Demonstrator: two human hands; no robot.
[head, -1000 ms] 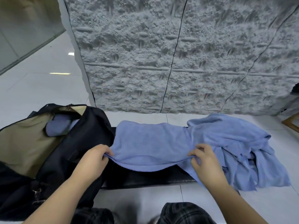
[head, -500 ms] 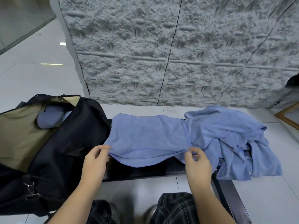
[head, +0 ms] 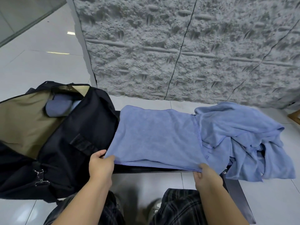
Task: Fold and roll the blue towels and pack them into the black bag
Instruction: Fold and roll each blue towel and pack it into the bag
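A blue towel (head: 155,135) lies folded flat on a black bench (head: 146,170). My left hand (head: 101,164) pinches its near left corner. My right hand (head: 206,175) grips its near right corner at the bench's front edge. To the right, a crumpled heap of blue towels (head: 246,140) spills over the bench. On the left stands the open black bag (head: 78,143) with a tan lining; a rolled blue towel (head: 57,107) lies inside it.
A rough grey textured wall (head: 186,49) rises right behind the bench. Glossy pale floor tiles (head: 35,65) surround it. A wooden corner (head: 294,116) shows at the far right edge. My knees in plaid trousers (head: 177,207) sit below the bench.
The towel's near edge has come toward me and now lies straight along the bench front. Both hands moved down and apart to its corners.
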